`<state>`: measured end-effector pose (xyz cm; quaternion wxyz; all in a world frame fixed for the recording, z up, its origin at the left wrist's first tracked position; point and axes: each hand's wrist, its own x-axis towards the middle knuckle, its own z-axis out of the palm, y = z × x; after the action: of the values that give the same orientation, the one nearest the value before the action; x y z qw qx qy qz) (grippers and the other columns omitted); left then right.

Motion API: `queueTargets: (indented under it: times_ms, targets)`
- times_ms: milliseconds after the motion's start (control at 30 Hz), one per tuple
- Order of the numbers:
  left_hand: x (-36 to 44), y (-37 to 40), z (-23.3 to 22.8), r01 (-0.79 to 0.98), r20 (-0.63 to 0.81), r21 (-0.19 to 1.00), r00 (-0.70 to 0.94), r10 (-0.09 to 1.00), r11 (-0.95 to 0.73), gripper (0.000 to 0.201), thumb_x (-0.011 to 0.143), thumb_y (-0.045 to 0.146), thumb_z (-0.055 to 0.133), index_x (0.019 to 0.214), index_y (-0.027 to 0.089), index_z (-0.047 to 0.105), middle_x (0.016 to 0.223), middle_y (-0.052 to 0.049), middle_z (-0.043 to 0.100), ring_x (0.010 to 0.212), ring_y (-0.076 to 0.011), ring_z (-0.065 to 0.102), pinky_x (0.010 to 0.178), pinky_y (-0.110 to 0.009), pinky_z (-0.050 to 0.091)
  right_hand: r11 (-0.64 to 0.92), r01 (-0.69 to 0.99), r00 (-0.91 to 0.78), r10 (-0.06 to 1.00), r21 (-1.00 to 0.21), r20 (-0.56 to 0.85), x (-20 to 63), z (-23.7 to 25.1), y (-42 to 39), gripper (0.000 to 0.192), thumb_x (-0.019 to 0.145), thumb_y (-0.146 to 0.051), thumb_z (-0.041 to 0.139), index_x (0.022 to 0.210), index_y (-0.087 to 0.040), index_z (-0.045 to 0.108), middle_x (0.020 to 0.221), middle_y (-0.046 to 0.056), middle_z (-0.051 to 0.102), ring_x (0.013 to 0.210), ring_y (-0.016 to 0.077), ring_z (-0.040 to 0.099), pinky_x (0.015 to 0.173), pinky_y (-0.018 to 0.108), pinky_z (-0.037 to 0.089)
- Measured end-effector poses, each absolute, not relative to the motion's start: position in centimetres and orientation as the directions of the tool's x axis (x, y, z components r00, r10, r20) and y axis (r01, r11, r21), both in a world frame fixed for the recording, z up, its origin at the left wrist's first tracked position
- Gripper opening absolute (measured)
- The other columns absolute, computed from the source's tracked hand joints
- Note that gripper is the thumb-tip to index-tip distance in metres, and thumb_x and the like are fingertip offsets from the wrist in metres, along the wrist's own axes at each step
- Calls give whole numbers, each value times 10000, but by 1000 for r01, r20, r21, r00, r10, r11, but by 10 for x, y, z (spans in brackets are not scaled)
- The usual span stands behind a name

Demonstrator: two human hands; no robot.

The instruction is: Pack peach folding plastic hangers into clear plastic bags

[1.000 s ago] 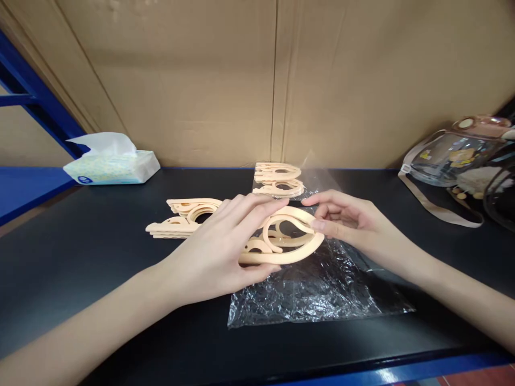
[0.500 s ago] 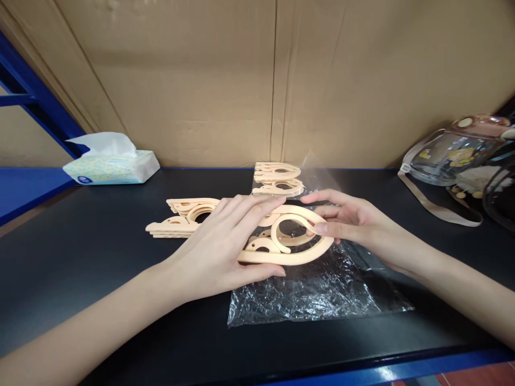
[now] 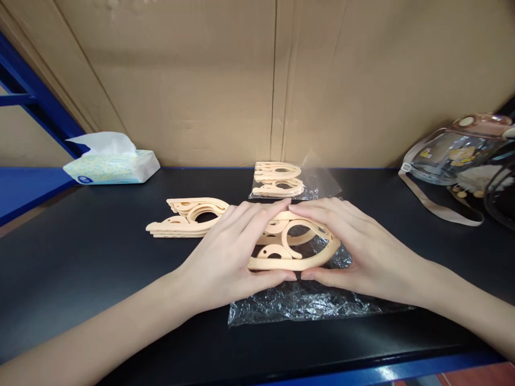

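Observation:
Between my two hands are cream-coloured folding hangers (image 3: pixel 295 264), folded up and apparently stacked, lying over a clear plastic bag (image 3: pixel 289 308). My left hand (image 3: pixel 225 257) grips their left end, thumb on the near edge and fingers over the far edge. Around the right, curved end is my right hand (image 3: pixel 362 252), held the same way, and the fingertips of both hands nearly meet. How many hangers are in my grasp cannot be made out. Just left of my left hand lies another stack of folded hangers (image 3: pixel 177 229), partly hidden behind it.
Farther back, more folded hangers (image 3: pixel 277 172) lie in a clear bag (image 3: pixel 322 179). A tissue pack (image 3: pixel 115 167) stands at the back left. At the right is a clear bottle (image 3: pixel 454 155) with a strap (image 3: pixel 438 206). Cardboard (image 3: pixel 201 80) backs the black tabletop (image 3: pixel 100 252).
My right hand has moved from pinching the curved end to wrapping round it, fingers far side, thumb near side. The hangers and my left hand have shifted slightly right and nearer.

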<state>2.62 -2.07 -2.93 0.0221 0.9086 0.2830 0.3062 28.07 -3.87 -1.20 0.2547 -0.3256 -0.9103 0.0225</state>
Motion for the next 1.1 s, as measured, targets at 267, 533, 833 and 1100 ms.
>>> queueTargets:
  times_ms: [267, 533, 833, 1100]
  targets:
    - [5, -14, -21, 546, 172, 390, 748, 641, -742, 938, 968, 744, 578, 1692, 299, 180, 1788, -79, 144, 1633, -332, 187, 1289, -549, 300, 612, 785, -517, 733, -96, 441, 330, 19, -38, 711, 886, -439, 692, 1532, -328, 417, 1370, 84, 669, 1169, 357, 663, 942, 531, 567]
    - [-2, -14, -6, 644, -233, 453, 753, 615, -617, 866, 950, 765, 575, 1673, 405, 262, 1792, 19, 86, 1648, -332, 86, 1311, -597, 170, 467, 882, -459, 819, 65, 345, 391, -5, -50, 682, 887, -474, 669, 1499, -320, 412, 1336, 148, 694, 1164, 409, 680, 952, 651, 538]
    - [-1, -15, -2, 685, -296, 450, 720, 627, -574, 1057, 836, 724, 755, 1686, 389, 223, 1793, 26, 57, 1648, -336, 62, 1326, -541, 157, 459, 884, -460, 827, 82, 323, 403, -9, -48, 652, 923, -499, 610, 1514, -321, 402, 1353, 145, 717, 1148, 413, 705, 915, 653, 558]
    - [0, -13, -2, 695, -349, 429, 717, 604, -577, 1125, 831, 754, 738, 1702, 380, 132, 1793, 33, -27, 1653, -318, -4, 1327, -555, 114, 505, 856, -468, 848, -111, 249, 393, -9, -58, 735, 858, -507, 727, 1530, -417, 444, 1356, 46, 723, 1165, 330, 718, 926, 489, 629]
